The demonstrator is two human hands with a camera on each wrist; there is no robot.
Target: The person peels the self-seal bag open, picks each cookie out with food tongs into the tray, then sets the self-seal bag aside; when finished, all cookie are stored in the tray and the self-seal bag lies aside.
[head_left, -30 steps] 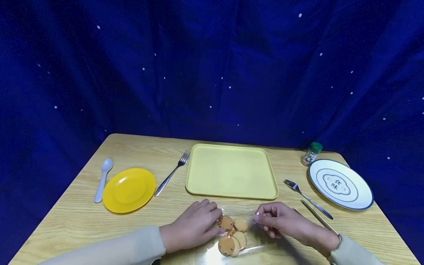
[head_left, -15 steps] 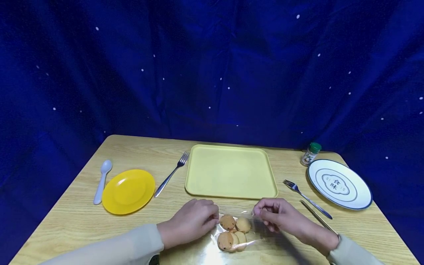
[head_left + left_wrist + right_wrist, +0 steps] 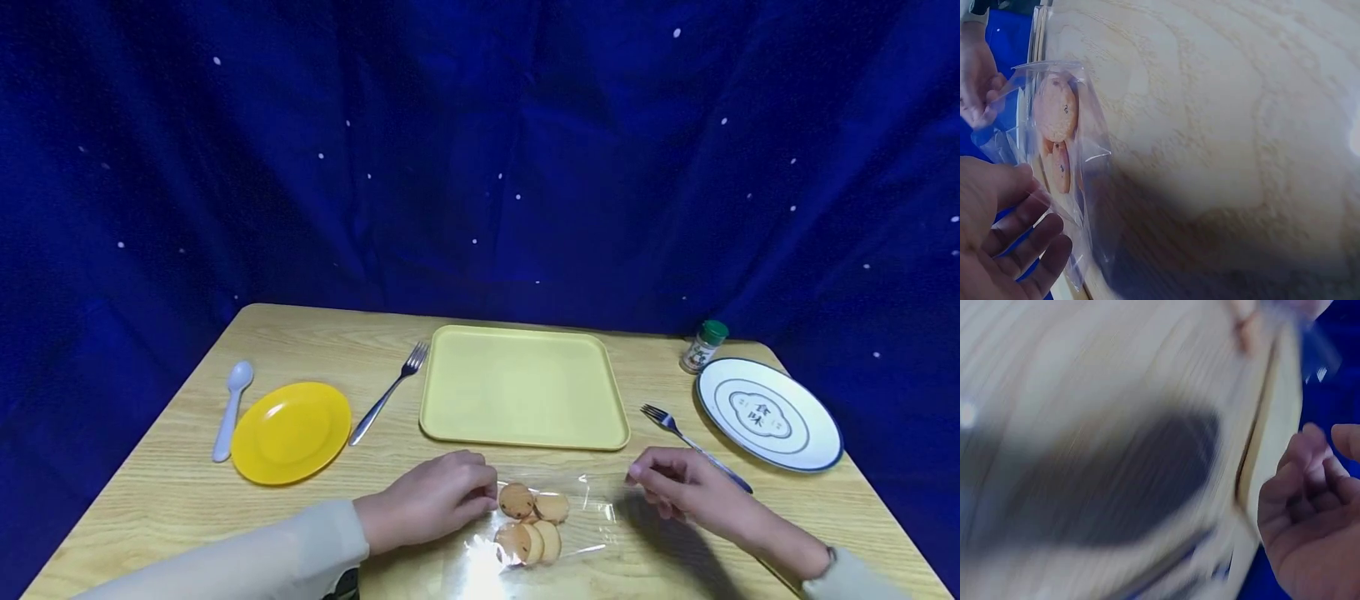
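A clear plastic bag lies near the table's front, with several round cookies inside, some dotted with dark bits. My left hand holds the bag's left end between thumb and fingers; in the left wrist view the left hand shows its thumb over the film. At the bag's right end, my right hand has thumb and index fingertip together at the edge of the film. The right wrist view is blurred and shows the right hand with curled fingers.
A pale yellow tray lies behind the bag. To the left are a fork, a yellow plate and a white spoon. Another fork, a white plate and a green-capped shaker are at right.
My right hand has drawn away to the right, and the film between the hands now lies more spread out. The left hand has shifted slightly left, uncovering the cookies.
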